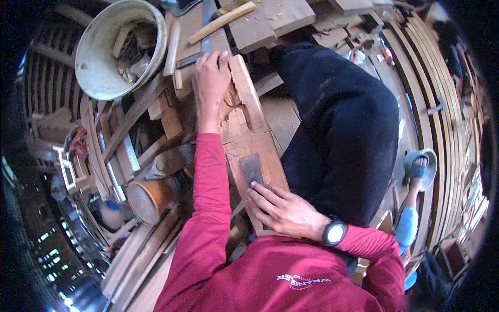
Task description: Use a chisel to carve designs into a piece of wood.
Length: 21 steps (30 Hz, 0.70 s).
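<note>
A reddish-brown wooden plank (267, 148) slants away from my body, its upper part broken by a ragged, splintered hollow (235, 110). My left hand (212, 78) is closed at the far end of this plank, its fingers bent over the edge by the hollow. On the near half lies a dark, flat, blade-like strip (250, 167); its exact kind I cannot make out. My right hand (286, 212) grips the strip from above, fingertips on its surface, and covers its lower part. A watch is on the right wrist.
A whitish bucket (86, 62) with wood scraps stands at far left, and an orange container (147, 202) lies nearer. A light wooden stick (222, 22) rests on boards ahead. Long planks (423, 78) line the right, near another person's sandalled foot (419, 165).
</note>
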{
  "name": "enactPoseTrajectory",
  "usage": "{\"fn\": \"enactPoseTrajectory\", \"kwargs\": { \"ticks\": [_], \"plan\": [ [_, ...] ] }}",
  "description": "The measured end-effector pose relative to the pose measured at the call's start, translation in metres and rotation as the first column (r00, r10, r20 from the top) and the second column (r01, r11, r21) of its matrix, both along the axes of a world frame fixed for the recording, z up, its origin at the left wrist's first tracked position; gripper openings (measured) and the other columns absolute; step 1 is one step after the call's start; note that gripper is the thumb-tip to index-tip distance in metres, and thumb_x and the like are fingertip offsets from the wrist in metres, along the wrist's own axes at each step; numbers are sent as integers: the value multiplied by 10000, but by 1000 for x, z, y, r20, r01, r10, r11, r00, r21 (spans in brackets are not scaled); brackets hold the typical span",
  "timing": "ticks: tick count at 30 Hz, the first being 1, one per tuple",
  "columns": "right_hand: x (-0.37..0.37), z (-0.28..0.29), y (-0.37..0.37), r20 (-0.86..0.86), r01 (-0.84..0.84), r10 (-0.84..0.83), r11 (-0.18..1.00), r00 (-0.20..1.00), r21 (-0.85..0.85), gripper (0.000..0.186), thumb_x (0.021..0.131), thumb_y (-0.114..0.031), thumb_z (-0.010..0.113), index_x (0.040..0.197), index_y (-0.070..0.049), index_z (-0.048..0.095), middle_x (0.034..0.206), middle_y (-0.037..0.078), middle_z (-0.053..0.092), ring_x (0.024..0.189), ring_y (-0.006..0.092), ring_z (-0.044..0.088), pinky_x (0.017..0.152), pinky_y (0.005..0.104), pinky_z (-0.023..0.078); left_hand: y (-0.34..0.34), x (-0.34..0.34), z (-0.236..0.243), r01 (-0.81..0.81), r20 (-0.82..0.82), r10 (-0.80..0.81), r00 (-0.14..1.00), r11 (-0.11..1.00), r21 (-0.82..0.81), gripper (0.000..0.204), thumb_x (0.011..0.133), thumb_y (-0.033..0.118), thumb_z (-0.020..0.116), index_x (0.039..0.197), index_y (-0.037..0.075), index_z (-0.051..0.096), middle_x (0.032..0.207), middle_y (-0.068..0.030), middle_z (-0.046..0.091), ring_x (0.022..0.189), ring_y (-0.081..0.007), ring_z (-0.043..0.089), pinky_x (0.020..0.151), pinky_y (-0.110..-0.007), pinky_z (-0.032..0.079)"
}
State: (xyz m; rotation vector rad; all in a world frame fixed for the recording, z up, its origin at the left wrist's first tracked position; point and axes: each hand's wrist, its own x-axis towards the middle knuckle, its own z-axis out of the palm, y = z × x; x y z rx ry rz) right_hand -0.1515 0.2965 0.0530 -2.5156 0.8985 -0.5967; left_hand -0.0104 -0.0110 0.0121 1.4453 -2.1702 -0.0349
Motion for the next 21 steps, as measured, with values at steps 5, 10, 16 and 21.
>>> {"fn": "enactPoseTrajectory", "kwargs": {
  "ticks": [5, 10, 16, 21],
  "plan": [
    [-3, -2, 0, 73, -1, -3, 998, 997, 62, 541, 789, -276, 612, 1234, 32, 614, 1443, 251, 497, 1422, 389, 420, 1164, 488, 377, 2, -6, 4, -23, -56, 28, 998, 996, 81, 341, 1007, 317, 595, 1012, -7, 701, 996, -220, 676, 971, -430, 638, 849, -488, 490],
    [-3, -3, 0, 68, -6, 0, 996, 998, 85, 561, 785, -278, 629, 1250, 35, 607, 1464, 237, 485, 1434, 383, 407, 1175, 497, 358, 4, 0, 8, -42, -99, 58, 993, 987, 155, 371, 985, 355, 636, 991, -9, 702, 996, -218, 687, 946, -418, 651, 835, -467, 501],
    [-13, 7, -8, 100, -39, 22, 986, 995, 162, 441, 802, -254, 636, 1174, -17, 638, 1442, 220, 505, 1426, 369, 420, 1166, 515, 362, 0, 2, 10, -40, -156, 68, 985, 984, 174, 372, 964, 367, 668, 981, -4, 695, 974, -215, 690, 912, -411, 657, 806, -454, 512],
    [-20, 14, -17, 74, -67, 54, 981, 996, 185, 459, 782, -264, 665, 1176, -32, 633, 1438, 208, 513, 1419, 370, 428, 1163, 515, 366, 1, 1, 14, -15, -187, 53, 981, 980, 197, 393, 939, 386, 699, 952, -6, 692, 959, -209, 697, 907, -394, 667, 796, -447, 515]
  ]
}}
